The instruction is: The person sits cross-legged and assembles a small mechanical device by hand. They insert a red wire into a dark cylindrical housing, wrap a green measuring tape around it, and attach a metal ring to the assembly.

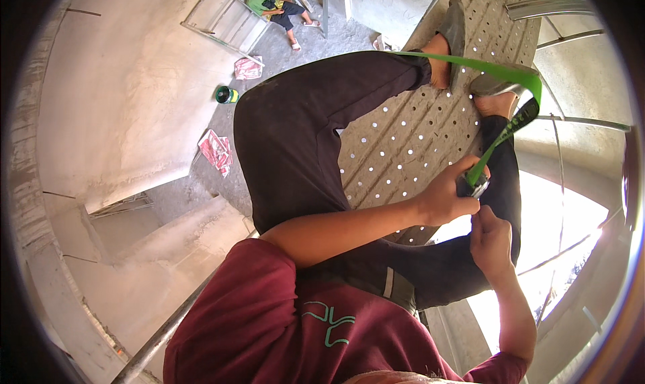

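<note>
My left hand (445,197) is wrapped around the dark case of a tape measure (473,185), held above my bent legs. From the case a green tape blade (500,69) rises, bends over sharply near my feet and runs off to the left, past my ankle. Dark markings show on part of the blade near the bend. Just below the case, my right hand (492,243) is closed, its fingertips against or very near the left hand. What those fingers hold, if anything, is hidden.
I sit on a perforated metal scaffold plank (376,157), high above a grey floor. Metal tubes (579,120) cross at the right, beside a bright opening. Below lie crumpled red-and-white bags (216,151) and a green bucket (226,94). A person (272,4) sits near a metal frame (225,22).
</note>
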### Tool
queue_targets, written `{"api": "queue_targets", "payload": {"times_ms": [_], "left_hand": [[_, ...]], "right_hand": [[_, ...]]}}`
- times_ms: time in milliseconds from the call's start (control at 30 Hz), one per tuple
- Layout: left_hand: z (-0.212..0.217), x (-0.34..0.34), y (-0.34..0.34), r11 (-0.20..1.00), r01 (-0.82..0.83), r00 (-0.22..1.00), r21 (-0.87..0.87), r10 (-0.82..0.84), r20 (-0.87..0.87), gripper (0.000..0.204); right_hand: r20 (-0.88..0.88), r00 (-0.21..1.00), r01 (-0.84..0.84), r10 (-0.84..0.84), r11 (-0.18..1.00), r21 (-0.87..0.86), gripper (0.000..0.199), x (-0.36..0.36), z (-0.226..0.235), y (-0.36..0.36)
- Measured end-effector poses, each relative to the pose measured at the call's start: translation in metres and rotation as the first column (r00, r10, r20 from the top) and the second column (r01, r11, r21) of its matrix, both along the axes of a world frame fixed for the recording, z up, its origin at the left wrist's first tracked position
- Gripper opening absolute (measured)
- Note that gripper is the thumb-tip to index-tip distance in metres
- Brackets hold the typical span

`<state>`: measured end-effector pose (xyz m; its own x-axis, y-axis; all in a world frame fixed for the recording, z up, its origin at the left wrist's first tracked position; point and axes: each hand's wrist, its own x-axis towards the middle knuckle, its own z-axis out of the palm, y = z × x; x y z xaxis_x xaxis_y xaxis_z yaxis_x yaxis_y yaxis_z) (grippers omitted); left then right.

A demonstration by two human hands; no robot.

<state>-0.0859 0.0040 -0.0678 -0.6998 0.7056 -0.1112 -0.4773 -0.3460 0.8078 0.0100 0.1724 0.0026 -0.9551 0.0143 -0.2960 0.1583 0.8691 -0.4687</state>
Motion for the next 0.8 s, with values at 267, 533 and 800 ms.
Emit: {"api": "queue_targets", "payload": {"times_ms": [267,533,800], "left_hand": [[-0.005,-0.009,0.009,0.956,0.275,0.858,-0.1,-0.197,0.475,0.008],[-0.009,-0.003,0.01,0.983,0.037,0.993,-0.18,-0.016,0.114,0.023],[0.0,-0.003,0.001,0.99,-0.12,0.948,-0.078,0.091,-0.304,0.048]], "right_hand": [[0.028,0.794,-0.558,0.607,0.71,0.43,0.01,0.006,0.006,0.004],[0.155,0.987,-0.049,0.036,0.995,0.087,0.018,-0.013,0.011,-0.011],[0.682,0.621,0.765,-0.386,0.488,-0.421,0.021,-0.022,0.012,0.007]]}}
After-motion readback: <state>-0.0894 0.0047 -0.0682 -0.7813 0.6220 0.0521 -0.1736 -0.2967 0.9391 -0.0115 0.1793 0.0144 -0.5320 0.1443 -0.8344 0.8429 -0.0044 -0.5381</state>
